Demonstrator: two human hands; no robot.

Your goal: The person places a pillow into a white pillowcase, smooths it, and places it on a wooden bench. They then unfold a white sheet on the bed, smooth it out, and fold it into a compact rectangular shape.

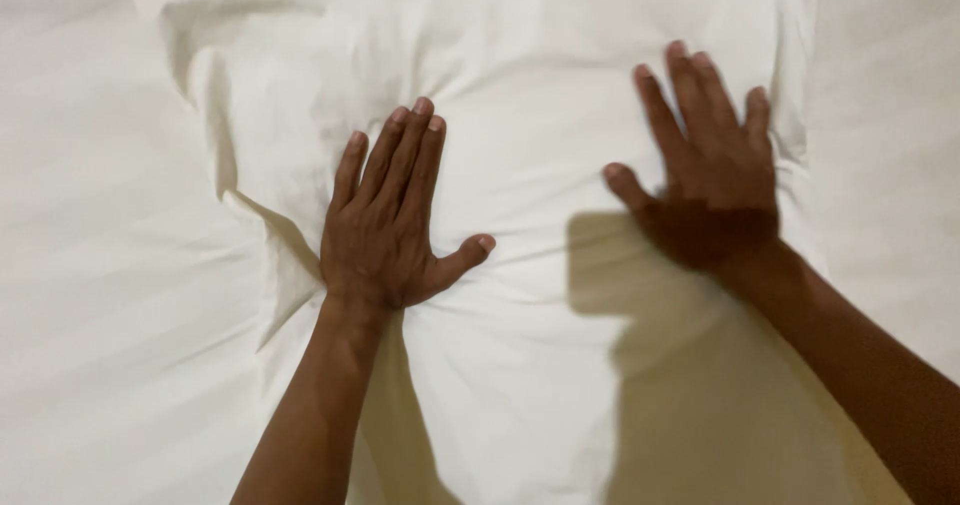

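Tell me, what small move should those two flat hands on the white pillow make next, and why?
Probably slide both palms outward toward the pillow's edges. The left hand and right hand lie flat and open on the white pillow, and creases fan out around them, with a deeper fold at the pillow's left edge. An outward stroke would likely flatten those.

head view, close, straight down, bedding [520, 365]

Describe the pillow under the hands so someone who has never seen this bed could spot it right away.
On the white bed sheet that fills the view lies a white pillow, running from the top edge down the middle. The left hand and right hand press flat on it, and its creased, puffed cover with folded edges sets it apart from the smoother sheet.
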